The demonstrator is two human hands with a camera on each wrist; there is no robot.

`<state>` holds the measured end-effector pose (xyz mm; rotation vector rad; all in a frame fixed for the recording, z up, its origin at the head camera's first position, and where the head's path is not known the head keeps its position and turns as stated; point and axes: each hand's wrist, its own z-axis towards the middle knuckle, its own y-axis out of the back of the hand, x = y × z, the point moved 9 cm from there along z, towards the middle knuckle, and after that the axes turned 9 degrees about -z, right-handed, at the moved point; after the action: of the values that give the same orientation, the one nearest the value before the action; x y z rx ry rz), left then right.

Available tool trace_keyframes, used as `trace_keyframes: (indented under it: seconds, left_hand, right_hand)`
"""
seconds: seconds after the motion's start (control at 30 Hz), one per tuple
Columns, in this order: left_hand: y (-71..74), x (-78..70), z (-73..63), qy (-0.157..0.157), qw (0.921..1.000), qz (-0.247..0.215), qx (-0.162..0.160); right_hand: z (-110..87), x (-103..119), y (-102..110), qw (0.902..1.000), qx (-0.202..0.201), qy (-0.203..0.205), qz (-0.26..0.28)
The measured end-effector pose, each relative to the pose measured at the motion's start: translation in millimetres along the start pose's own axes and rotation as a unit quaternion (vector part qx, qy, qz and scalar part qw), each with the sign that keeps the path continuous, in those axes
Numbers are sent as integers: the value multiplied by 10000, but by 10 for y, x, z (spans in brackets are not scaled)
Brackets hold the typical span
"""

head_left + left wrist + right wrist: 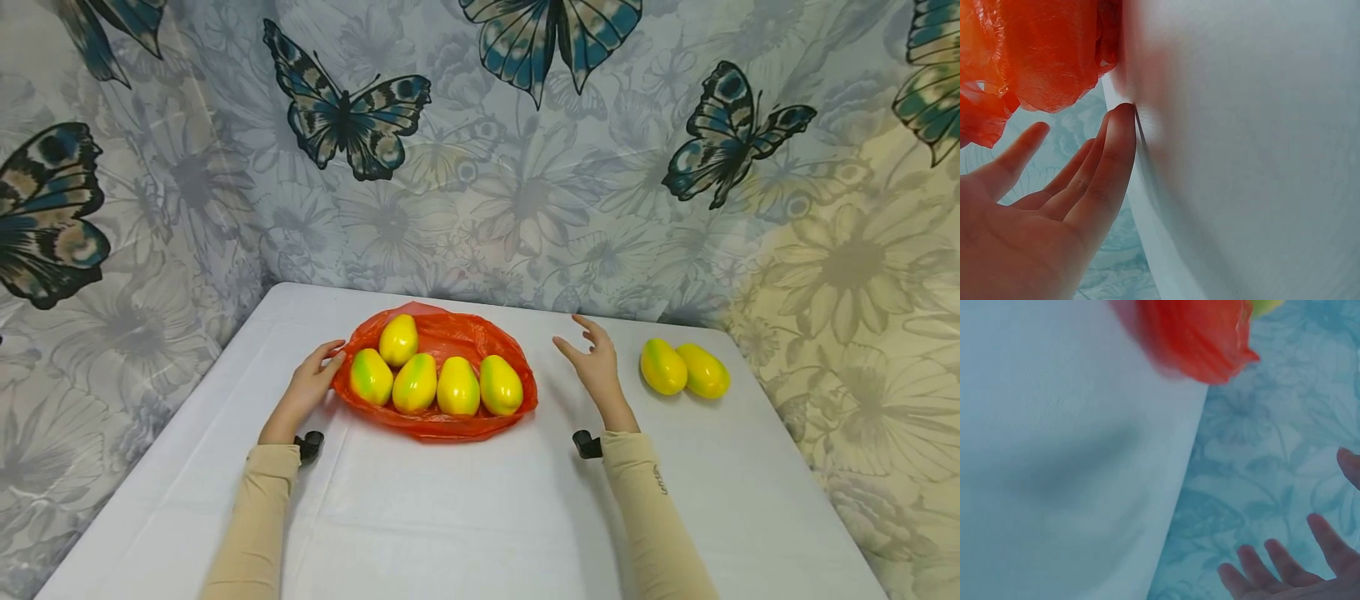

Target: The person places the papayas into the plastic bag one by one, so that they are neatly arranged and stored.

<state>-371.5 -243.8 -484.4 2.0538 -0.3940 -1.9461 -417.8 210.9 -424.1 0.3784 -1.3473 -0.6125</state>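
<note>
A red plastic bag (450, 428) lies spread open on the white table, holding several glossy yellow-green mangoes (415, 385). At the bag's left edge is my left hand (309, 385), fingers loosely extended. The left wrist view shows that hand (1041, 225) just beneath the crinkled bag (1054, 56), gripping nothing, one fingertip at the tablecloth. My right hand (597, 371) hovers right of the bag, thumb and fingers spread apart. Seen from the right wrist, the hand (1297, 575) holds nothing and is away from the bag (1197, 337).
Two more mangoes, one (663, 367) beside the other (703, 372), lie on the table's right side. A white cloth covers the table (457, 517). Behind it and at both sides hangs a butterfly-and-flower patterned backdrop (510, 208).
</note>
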Motion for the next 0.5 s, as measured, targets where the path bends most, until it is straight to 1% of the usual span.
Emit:
trace_keyframes:
  seconds: [0.1,0.27,0.4,0.5]
  left_hand:
    - [-9,14,-1,28,10000,-11,19]
    - [-9,23,-1,26,10000,47,3]
    - [-20,12,2,28,10000,35,14]
    - [-27,7,6,75,9999,62,22]
  right_hand:
    - [14,-137,105,9999,-68,-77,-121]
    - [15,-321,257,9995,-70,-237,-206]
    - [17,-382,394,9990,-59,-279,-331]
    - [23,-419,532,9982,-170,-322,-484]
